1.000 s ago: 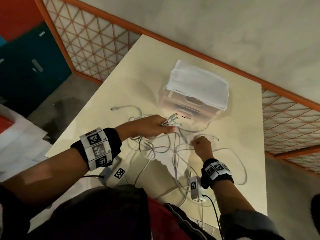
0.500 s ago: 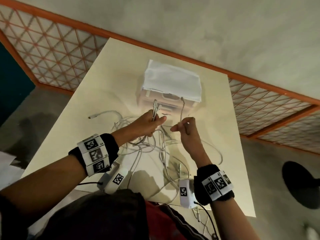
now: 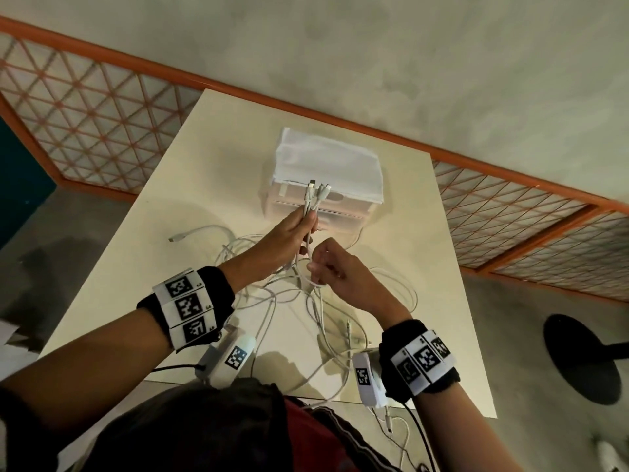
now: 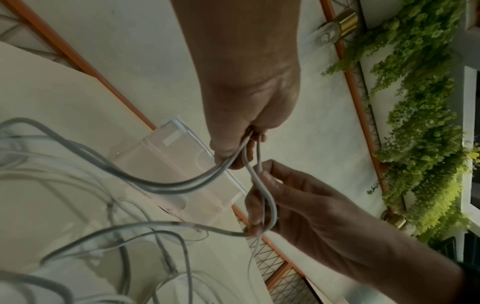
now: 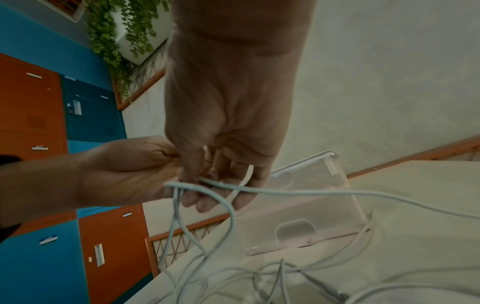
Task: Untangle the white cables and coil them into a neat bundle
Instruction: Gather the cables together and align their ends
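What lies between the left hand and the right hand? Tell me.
Short stretches of white cables run from the left hand down into the right hand; nothing else. The left wrist view shows it best.

A box (image 3: pixel 326 172) sits at the counter's (image 3: pixel 163 274) far side; tangled cables (image 3: pixel 272 301) lie before it, nearer the person.
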Available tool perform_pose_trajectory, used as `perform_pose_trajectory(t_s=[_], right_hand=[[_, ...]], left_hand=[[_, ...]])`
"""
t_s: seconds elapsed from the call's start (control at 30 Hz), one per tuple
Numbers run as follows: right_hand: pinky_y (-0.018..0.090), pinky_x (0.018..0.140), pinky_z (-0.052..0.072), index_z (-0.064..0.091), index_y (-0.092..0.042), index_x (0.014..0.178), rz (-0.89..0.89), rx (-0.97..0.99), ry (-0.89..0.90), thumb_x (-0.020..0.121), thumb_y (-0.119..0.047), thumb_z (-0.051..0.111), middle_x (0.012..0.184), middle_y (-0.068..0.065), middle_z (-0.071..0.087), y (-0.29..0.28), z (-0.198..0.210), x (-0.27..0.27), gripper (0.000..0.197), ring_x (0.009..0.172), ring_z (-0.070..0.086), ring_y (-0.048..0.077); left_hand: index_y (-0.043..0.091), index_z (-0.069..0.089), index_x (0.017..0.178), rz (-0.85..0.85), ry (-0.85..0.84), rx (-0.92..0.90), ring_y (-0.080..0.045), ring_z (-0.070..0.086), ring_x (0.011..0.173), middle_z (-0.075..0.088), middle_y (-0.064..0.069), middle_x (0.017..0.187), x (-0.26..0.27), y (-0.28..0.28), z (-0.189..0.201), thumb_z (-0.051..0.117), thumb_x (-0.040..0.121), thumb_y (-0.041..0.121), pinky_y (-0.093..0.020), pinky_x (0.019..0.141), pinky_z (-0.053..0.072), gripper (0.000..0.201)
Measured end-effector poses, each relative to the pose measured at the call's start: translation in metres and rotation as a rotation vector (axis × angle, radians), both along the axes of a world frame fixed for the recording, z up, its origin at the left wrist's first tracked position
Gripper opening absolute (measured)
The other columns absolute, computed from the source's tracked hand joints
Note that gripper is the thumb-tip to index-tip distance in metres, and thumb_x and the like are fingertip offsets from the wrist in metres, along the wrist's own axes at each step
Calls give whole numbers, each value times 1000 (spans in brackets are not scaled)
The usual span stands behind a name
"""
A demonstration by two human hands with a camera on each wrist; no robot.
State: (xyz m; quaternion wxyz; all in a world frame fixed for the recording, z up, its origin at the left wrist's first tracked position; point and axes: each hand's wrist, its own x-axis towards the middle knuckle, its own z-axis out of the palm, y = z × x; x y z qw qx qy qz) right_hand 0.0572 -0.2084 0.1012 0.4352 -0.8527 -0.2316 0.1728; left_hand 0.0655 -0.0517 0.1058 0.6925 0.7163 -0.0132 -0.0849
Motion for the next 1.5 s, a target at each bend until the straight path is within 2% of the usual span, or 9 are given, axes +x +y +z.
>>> perform_pose_trajectory(t_s=[0.13,0.27,0.4,0.53,0.73,0.93,1.07,1.23,1.5], right_hand=[[24,57,35,49,-15,92,-27,-37,49,83,-39,68,58,-9,40,5,8,7,31,53,38,6],[55,89,49,59,2,99,-9,10,190,76,-48,71,106,35,56,13,15,14,56,98,60,42],[14,78,47,70,-10,91,74,45,282,88,-20,65,94,9,70,11,26,19,13,83,64,5],[32,84,46,67,-30,74,131,-108,169,81,-30,72,93,12,57,9,17,28,9,88,55,20],[15,61,33,51,-32,52,3,-217,70,82,-23,72,69,-4,34,-19,2,40,38,62,38,8],[22,76,30,67,-9,56,-215,-300,-179,75,-35,75,75,-8,46,-66,-26,52,33,83,48,14],[15,55,39,66,-10,57,-231,-237,-17,82,-18,71,40,-11,56,-75,-1,52,26,45,53,-1],[16,43,43,62,2,53,-121,-222,-49,84,-14,68,33,-8,51,-52,39,50,35,33,49,2],[16,47,37,51,-17,45,-222,-100,-24,80,-35,73,43,-3,53,-54,46,41,45,40,44,7]], left_hand=[[15,42,84,-73,4,-296,-9,55,67,51,-2,82,-3,-5,15,28,102,25,-17,66,48,25],[14,42,86,-106,-22,-399,-14,60,67,57,-2,76,-3,-8,28,28,101,26,-21,64,51,24],[15,42,86,-133,-23,-454,-9,46,53,44,7,61,-2,-6,35,28,101,26,-20,56,44,24],[12,37,88,-77,-112,-369,-4,26,48,31,12,57,-4,-4,38,25,102,26,-19,49,28,23],[17,35,77,-24,-199,-385,-4,22,42,30,12,54,-1,9,57,24,102,29,-17,40,20,30],[21,38,69,162,-318,-107,-3,28,45,28,7,58,-4,19,67,68,83,22,-15,43,27,33],[16,60,85,37,-242,335,-2,34,45,40,9,56,-5,26,55,86,60,34,-20,44,29,40],[20,62,115,-159,-100,385,-9,63,102,69,4,111,-13,-1,26,88,56,38,-26,90,49,67],[5,64,98,129,-364,401,-2,52,53,55,9,61,-9,0,41,63,87,25,-12,50,36,23]])
